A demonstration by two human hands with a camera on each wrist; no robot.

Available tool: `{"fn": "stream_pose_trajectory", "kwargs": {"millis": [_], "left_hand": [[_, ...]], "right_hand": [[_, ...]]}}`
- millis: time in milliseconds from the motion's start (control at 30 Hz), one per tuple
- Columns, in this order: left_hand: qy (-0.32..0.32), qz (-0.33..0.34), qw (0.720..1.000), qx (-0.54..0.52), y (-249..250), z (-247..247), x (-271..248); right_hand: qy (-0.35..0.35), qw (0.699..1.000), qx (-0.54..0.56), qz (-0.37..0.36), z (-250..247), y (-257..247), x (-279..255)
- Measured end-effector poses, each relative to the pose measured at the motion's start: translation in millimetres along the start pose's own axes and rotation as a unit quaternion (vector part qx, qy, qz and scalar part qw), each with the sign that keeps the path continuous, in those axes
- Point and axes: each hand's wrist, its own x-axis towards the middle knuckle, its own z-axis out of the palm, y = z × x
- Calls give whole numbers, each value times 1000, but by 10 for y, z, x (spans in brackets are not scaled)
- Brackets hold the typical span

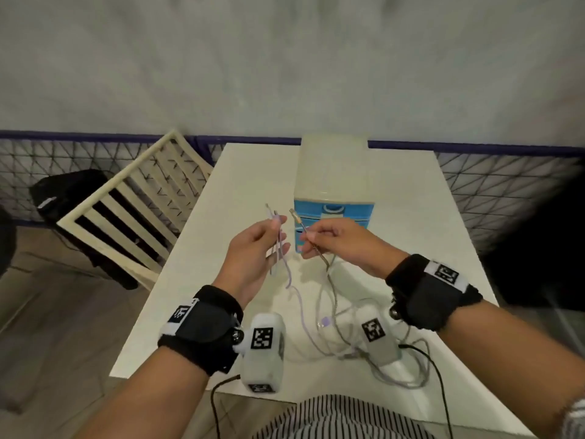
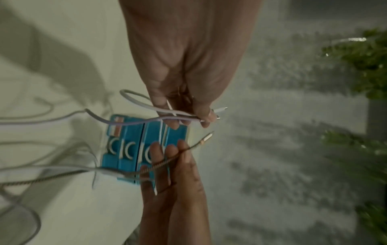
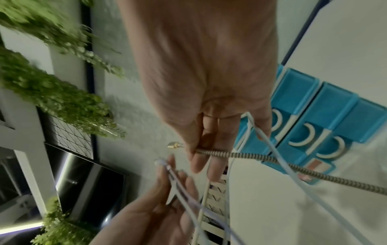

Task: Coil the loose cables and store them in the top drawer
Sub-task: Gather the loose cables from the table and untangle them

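Pinching two pale cables (image 1: 274, 245) upright in left hand (image 1: 253, 253), plugs up; pinching braided cable (image 1: 311, 245) near its plug in right hand (image 1: 340, 243). Raised above desk (image 1: 411, 217), before blue drawer unit (image 1: 332, 210), all drawers shut. Trailing to loose tangle (image 1: 342, 337) near front edge of desk.

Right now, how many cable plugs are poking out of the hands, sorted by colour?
Pale plugs on white and lilac cables, pinched in the left hand: 2
Gold metal plug on the striped braided cable, pinched in the right hand: 1
Total: 3
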Motion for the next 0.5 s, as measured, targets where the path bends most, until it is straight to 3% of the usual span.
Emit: {"fn": "stream_pose_trajectory", "kwargs": {"millis": [133, 233, 500], "left_hand": [[-58, 24, 998, 11, 15, 371, -25], [-77, 36, 995, 42, 14, 523, -11], [-105, 40, 986, 126, -19, 694, 36]], "right_hand": [[67, 997, 37, -29, -49, -77, -197], [128, 991, -4, -30, -86, -105, -286], [216, 921, -325, 5, -137, -154, -365]]}}
